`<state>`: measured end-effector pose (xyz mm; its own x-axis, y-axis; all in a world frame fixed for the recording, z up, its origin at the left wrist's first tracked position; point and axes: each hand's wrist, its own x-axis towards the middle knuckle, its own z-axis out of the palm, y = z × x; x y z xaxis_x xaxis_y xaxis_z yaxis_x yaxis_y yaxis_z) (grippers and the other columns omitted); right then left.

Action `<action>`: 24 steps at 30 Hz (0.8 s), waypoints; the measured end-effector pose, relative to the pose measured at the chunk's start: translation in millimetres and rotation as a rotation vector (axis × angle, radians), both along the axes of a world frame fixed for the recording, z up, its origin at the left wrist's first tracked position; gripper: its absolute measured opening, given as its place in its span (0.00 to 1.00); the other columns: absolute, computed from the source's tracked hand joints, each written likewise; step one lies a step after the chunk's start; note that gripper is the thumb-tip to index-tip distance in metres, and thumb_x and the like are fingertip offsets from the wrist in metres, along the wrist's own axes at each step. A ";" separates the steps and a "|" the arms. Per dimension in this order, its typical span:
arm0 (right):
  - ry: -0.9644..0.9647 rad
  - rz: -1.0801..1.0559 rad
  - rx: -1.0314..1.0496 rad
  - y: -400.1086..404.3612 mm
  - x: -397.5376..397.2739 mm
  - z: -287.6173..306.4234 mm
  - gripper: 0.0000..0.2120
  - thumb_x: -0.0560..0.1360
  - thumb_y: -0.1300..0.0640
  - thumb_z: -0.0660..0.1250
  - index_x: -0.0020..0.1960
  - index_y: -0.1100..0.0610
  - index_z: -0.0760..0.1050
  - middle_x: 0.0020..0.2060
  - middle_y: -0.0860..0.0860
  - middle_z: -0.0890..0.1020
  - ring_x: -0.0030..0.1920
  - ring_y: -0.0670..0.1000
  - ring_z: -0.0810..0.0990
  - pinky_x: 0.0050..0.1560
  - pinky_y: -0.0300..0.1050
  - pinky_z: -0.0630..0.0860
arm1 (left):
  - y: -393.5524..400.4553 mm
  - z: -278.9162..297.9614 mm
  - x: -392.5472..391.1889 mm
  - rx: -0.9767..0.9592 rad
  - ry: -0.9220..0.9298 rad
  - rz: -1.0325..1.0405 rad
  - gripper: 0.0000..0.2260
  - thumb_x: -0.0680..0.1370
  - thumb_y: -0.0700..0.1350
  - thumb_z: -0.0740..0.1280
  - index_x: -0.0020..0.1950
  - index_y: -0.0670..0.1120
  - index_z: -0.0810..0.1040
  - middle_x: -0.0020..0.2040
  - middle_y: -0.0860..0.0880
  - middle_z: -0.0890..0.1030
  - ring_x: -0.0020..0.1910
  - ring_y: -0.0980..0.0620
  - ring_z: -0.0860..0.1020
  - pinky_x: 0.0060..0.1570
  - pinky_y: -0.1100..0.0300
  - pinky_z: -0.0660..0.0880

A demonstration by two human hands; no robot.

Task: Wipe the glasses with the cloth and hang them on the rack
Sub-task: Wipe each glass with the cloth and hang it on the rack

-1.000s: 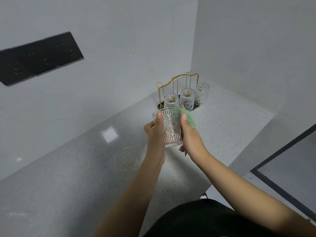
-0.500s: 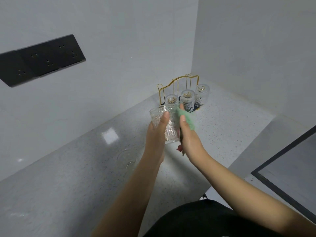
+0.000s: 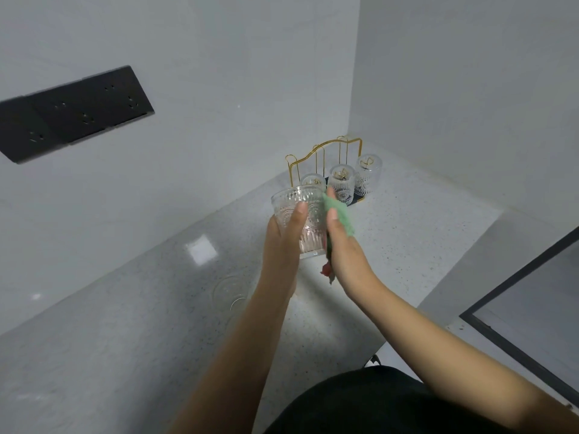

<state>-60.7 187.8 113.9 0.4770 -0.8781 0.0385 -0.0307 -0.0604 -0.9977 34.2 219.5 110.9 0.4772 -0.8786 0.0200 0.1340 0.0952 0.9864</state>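
My left hand (image 3: 283, 242) grips a clear embossed glass (image 3: 308, 211), held upright above the counter. Against the glass's right side my right hand (image 3: 343, 245) presses a green cloth (image 3: 340, 214), whose reddish end hangs below the palm. Behind them, near the corner, stands a gold wire rack (image 3: 326, 153) on a dark base. Three glasses hang upside down on it: one (image 3: 311, 181) partly hidden by the held glass, one (image 3: 342, 184) in the middle, one (image 3: 368, 172) on the right. Another clear glass (image 3: 230, 292) stands on the counter, left of my left forearm.
The speckled grey counter (image 3: 407, 239) ends at walls behind and to the right. A black socket panel (image 3: 75, 112) is on the left wall. A dark-framed panel (image 3: 520, 324) lies at lower right beyond the counter's front edge.
Both hands have lifted the glass a little and carried it toward the rack. The left thumb has slid across the glass's front; the cloth stays on the right side.
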 end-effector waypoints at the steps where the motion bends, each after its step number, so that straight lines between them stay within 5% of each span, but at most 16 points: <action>1: -0.010 0.007 -0.083 1.2 1.4 -5.3 0.23 0.76 0.33 0.46 0.70 0.30 0.49 0.70 0.47 0.66 0.49 0.36 0.67 0.52 0.37 0.65 | -1.4 -1.6 1.2 0.039 -0.016 0.040 0.18 0.80 0.54 0.63 0.64 0.44 0.77 0.56 0.44 0.83 0.55 0.47 0.82 0.53 0.54 0.80; 3: -0.017 0.012 -0.206 2.7 3.6 -8.9 0.25 0.78 0.38 0.46 0.73 0.36 0.44 0.77 0.46 0.50 0.70 0.42 0.61 0.67 0.43 0.61 | -0.9 -1.9 1.0 0.085 0.039 0.070 0.25 0.76 0.61 0.65 0.66 0.46 0.75 0.58 0.46 0.83 0.56 0.49 0.82 0.58 0.50 0.78; 5: -0.036 0.011 -0.268 2.4 3.6 -6.2 0.24 0.79 0.45 0.46 0.74 0.44 0.45 0.77 0.44 0.46 0.75 0.41 0.48 0.73 0.39 0.51 | -0.4 -2.6 1.2 0.057 0.069 0.019 0.30 0.72 0.62 0.69 0.67 0.45 0.75 0.61 0.45 0.82 0.60 0.46 0.80 0.63 0.43 0.74; 6: -0.043 0.008 -0.244 0.6 2.9 -3.5 0.24 0.80 0.45 0.46 0.74 0.43 0.47 0.77 0.46 0.50 0.75 0.44 0.52 0.72 0.42 0.56 | 0.3 -2.6 0.3 0.012 0.060 -0.029 0.28 0.73 0.59 0.70 0.67 0.44 0.75 0.62 0.42 0.81 0.61 0.43 0.80 0.63 0.41 0.73; 8: -0.010 -0.010 -0.048 -6.9 1.1 3.2 0.21 0.80 0.41 0.45 0.72 0.40 0.56 0.71 0.53 0.67 0.62 0.50 0.72 0.54 0.44 0.72 | 2.6 0.9 -2.8 -0.052 0.065 -0.097 0.23 0.74 0.51 0.71 0.66 0.42 0.76 0.61 0.38 0.81 0.61 0.39 0.79 0.62 0.38 0.74; 9: 0.019 -0.030 0.064 -10.7 0.7 5.8 0.23 0.79 0.38 0.44 0.69 0.43 0.64 0.61 0.55 0.78 0.50 0.48 0.77 0.42 0.41 0.73 | 3.3 2.6 -3.6 -0.058 0.077 -0.118 0.22 0.74 0.49 0.71 0.66 0.42 0.76 0.61 0.38 0.81 0.60 0.38 0.80 0.61 0.37 0.74; 11: 0.099 -0.032 0.164 -15.0 -1.8 7.2 0.29 0.78 0.36 0.43 0.61 0.50 0.74 0.38 0.49 0.83 0.31 0.44 0.77 0.30 0.40 0.71 | 2.5 3.1 -3.2 -0.049 0.059 -0.127 0.20 0.75 0.49 0.69 0.65 0.43 0.77 0.60 0.39 0.81 0.59 0.39 0.80 0.60 0.37 0.75; 12: 0.108 -0.024 0.143 -14.4 -1.4 6.6 0.29 0.77 0.36 0.43 0.62 0.49 0.73 0.36 0.45 0.81 0.31 0.41 0.76 0.31 0.38 0.72 | 2.0 3.6 -1.9 -0.043 0.032 -0.113 0.19 0.76 0.50 0.68 0.65 0.44 0.77 0.60 0.40 0.82 0.59 0.41 0.81 0.60 0.39 0.76; 16: -0.010 0.022 -0.104 -2.8 4.9 -2.3 0.25 0.74 0.30 0.45 0.68 0.36 0.58 0.58 0.46 0.71 0.54 0.40 0.66 0.54 0.37 0.64 | -1.5 1.8 4.5 0.042 0.024 0.031 0.24 0.76 0.58 0.64 0.66 0.45 0.76 0.58 0.45 0.83 0.57 0.47 0.82 0.58 0.48 0.78; 18: -0.012 0.032 -0.237 -1.1 7.7 -3.2 0.24 0.79 0.40 0.46 0.73 0.41 0.50 0.72 0.47 0.60 0.69 0.40 0.60 0.66 0.35 0.59 | -0.1 1.3 3.5 0.058 0.076 0.023 0.29 0.74 0.63 0.65 0.68 0.46 0.74 0.61 0.46 0.82 0.60 0.48 0.80 0.64 0.43 0.74; 20: -0.013 0.023 -0.288 -2.3 7.3 -0.3 0.23 0.80 0.46 0.47 0.74 0.44 0.48 0.76 0.45 0.51 0.74 0.42 0.53 0.69 0.37 0.57 | 1.8 -0.6 1.8 0.017 0.078 -0.040 0.29 0.75 0.62 0.67 0.69 0.44 0.74 0.63 0.43 0.80 0.63 0.44 0.79 0.65 0.41 0.72; 22: 0.005 -0.011 -0.121 -7.8 5.6 4.1 0.16 0.81 0.43 0.47 0.68 0.36 0.59 0.69 0.50 0.69 0.61 0.47 0.74 0.53 0.42 0.70 | 5.8 1.5 -2.5 -0.049 0.069 -0.093 0.25 0.75 0.55 0.68 0.67 0.42 0.76 0.62 0.40 0.81 0.61 0.40 0.79 0.61 0.42 0.75; 24: 0.078 -0.040 0.073 -14.4 4.0 3.0 0.22 0.79 0.38 0.46 0.62 0.44 0.72 0.46 0.52 0.81 0.36 0.43 0.78 0.34 0.39 0.74 | 7.8 5.4 -4.8 -0.074 0.096 -0.119 0.23 0.74 0.53 0.69 0.65 0.41 0.76 0.59 0.38 0.81 0.58 0.38 0.81 0.55 0.42 0.78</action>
